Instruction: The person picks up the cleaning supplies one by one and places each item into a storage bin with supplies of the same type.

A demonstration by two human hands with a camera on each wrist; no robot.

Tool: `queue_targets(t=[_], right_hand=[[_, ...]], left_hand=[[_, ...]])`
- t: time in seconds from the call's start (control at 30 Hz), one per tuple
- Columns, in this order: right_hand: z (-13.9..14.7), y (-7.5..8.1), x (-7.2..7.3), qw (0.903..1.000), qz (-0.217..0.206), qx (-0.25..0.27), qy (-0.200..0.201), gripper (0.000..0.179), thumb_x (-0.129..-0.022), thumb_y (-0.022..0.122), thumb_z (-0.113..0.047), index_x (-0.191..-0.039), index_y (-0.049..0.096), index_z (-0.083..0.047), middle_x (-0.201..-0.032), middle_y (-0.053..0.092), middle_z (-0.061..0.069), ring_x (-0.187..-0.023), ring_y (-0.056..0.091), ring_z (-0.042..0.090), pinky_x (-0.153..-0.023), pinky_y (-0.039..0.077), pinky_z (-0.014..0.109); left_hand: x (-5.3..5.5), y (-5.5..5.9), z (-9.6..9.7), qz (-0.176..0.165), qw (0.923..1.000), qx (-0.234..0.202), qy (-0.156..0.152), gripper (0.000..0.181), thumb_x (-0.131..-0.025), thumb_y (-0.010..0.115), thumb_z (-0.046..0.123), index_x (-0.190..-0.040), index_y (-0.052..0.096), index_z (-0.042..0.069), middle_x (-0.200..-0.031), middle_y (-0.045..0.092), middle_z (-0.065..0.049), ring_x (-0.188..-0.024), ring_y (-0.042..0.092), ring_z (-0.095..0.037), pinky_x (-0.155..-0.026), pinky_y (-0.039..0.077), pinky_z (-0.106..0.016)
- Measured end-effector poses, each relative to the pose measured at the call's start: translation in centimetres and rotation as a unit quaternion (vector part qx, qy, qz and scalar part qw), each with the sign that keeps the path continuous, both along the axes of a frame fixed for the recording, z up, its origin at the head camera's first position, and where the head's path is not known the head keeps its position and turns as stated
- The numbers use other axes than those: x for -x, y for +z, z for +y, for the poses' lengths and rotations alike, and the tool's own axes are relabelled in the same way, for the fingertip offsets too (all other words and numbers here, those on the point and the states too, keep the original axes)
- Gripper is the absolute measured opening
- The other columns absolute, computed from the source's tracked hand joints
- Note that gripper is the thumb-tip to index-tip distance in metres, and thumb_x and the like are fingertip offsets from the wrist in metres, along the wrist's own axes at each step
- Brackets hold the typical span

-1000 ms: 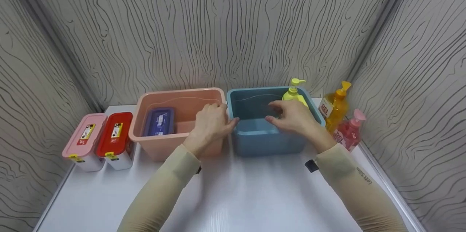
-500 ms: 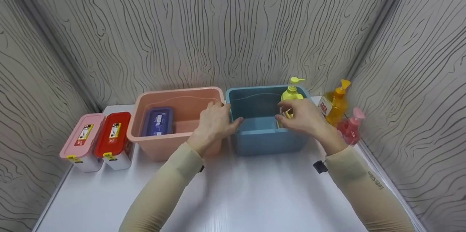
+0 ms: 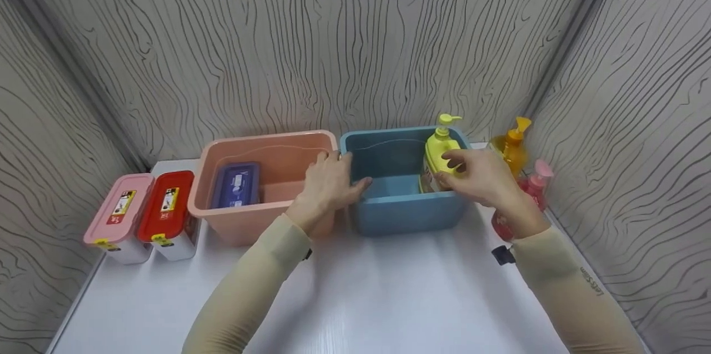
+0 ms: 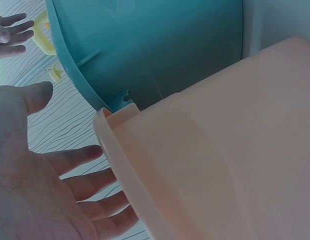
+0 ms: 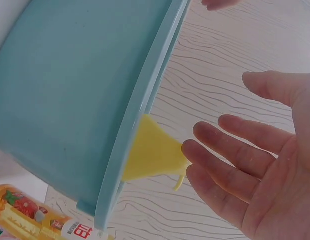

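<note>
A yellow pump bottle (image 3: 437,149) stands inside the blue bin (image 3: 408,216), at its right end. Over the bin's front right corner hovers my right hand (image 3: 483,179), its fingers overlapping the bottle in the head view. The right wrist view shows that hand (image 5: 260,170) with spread, relaxed fingers and a bare palm, beside the bottle's upper part (image 5: 152,152). My left hand (image 3: 326,183) is where the two bins meet, empty. In the left wrist view its fingers lie loosely extended, tips right at the rim of the pink bin (image 4: 195,165).
A purple-lidded box (image 3: 238,184) is in the pink bin's left part. Boxes with a red lid (image 3: 166,204) and a pink lid (image 3: 119,207) stand further left. An orange pump bottle (image 3: 514,151) and a pink pump bottle (image 3: 536,184) are on the right. Patterned walls surround the table.
My right hand has moved right, off the yellow bottle, and more of the bottle shows. My left hand has stayed about where it was. The head view has shifted slightly.
</note>
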State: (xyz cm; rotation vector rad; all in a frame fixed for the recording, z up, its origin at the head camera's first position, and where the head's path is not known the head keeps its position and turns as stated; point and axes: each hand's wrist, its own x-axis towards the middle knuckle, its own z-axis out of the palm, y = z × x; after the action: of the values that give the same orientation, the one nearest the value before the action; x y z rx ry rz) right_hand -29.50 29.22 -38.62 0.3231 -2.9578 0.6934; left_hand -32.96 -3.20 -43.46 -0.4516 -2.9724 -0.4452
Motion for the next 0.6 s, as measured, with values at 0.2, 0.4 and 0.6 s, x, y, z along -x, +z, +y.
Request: queue_targets(t=[0.2,0.4,0.6], right_hand=[[1.1,0.1,-0.6,0.9999,0.000,-0.004,-0.009,0.057,-0.106,0.074,-0.043,-0.150,0.070,-0.008,-0.136,0.080,0.020,-0.121,0.075,0.041,-0.103,0.065,0.060],[2.2,-0.1,-1.1,0.9997,0.018,0.007,-0.017,0.053,-0.107,0.074,-0.039,-0.147,0.072,-0.005,-0.131,0.081,0.021,-0.116,0.075,0.042,-0.100,0.065,0.060],[3.6,-0.4,-1.3,0.9987,0.048,0.013,-0.013,0.046,-0.106,0.076,-0.033,-0.140,0.075,-0.001,-0.126,0.082,0.022,-0.113,0.076,0.042,-0.100,0.064,0.063]], left_hand=[[0.4,-0.1,0.3,-0.004,0.9999,-0.003,-0.009,0.088,-0.107,0.062,0.065,-0.170,0.046,0.006,-0.170,0.055,-0.023,-0.156,0.051,-0.043,-0.126,0.048,-0.066],[0.8,-0.5,0.4,-0.012,0.9999,-0.009,-0.007,0.093,-0.107,0.062,0.067,-0.173,0.040,0.006,-0.179,0.041,-0.026,-0.168,0.038,-0.048,-0.135,0.037,-0.068],[1.3,-1.0,0.4,-0.019,0.9997,-0.013,-0.003,0.099,-0.105,0.061,0.071,-0.177,0.033,0.008,-0.185,0.027,-0.027,-0.175,0.024,-0.050,-0.140,0.026,-0.069]])
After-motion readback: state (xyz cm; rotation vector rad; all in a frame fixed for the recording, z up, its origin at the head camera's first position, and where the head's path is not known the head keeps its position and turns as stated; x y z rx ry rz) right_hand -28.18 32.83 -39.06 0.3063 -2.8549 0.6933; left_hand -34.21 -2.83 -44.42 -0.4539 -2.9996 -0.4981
